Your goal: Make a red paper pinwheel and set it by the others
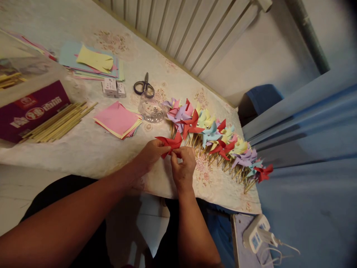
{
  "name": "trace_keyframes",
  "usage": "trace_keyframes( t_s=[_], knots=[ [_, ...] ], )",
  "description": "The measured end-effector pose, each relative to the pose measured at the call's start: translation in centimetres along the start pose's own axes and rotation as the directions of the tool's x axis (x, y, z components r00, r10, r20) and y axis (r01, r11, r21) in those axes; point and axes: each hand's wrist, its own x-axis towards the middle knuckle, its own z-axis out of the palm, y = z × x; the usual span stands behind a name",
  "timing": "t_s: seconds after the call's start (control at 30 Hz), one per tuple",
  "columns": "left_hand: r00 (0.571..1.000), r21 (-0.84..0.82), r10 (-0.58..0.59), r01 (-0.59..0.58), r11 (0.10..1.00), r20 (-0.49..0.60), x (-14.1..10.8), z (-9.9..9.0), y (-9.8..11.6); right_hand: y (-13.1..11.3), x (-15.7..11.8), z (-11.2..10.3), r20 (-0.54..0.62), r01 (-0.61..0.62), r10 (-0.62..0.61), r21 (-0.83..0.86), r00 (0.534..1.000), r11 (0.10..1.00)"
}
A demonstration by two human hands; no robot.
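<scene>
Between my two hands is a red paper pinwheel (174, 142), its blades folded inward and their tips sticking out. My left hand (153, 154) pinches it from the left side. From the right, my right hand (184, 163) has thumb and fingers pressed together at its lower edge; whether a pin or stick is in that pinch is hidden. Just beyond my hands lies a row of finished-looking pinwheels (213, 134) in red, purple, yellow, blue and pink, on thin sticks. A clear dish of small metal pins (152, 111) stands close by on the left.
Left of my hands lies a stack of paper squares (118, 120). Farther left are wooden sticks (60, 121) by a purple box (35, 111). Scissors (144, 86), small white boxes (111, 88) and coloured sheets (89, 61) sit behind. A radiator (178, 29) borders the table; a power strip (255, 234) is lower right.
</scene>
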Motion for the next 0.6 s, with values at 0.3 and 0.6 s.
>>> trace_keyframes(
  t_s=[0.3, 0.6],
  knots=[
    [1.0, -0.011, -0.011, 0.011, 1.0, 0.011, -0.5, 0.3, 1.0, 0.0, 0.1, 0.3, -0.023, -0.047, 0.048, 0.035, 0.999, 0.998],
    [0.999, 0.011, 0.03, -0.03, 0.999, 0.018, -0.5, 0.3, 0.9, 0.2, -0.1, 0.5, -0.007, -0.081, 0.082, 0.047, 0.997, 0.996]
  ],
)
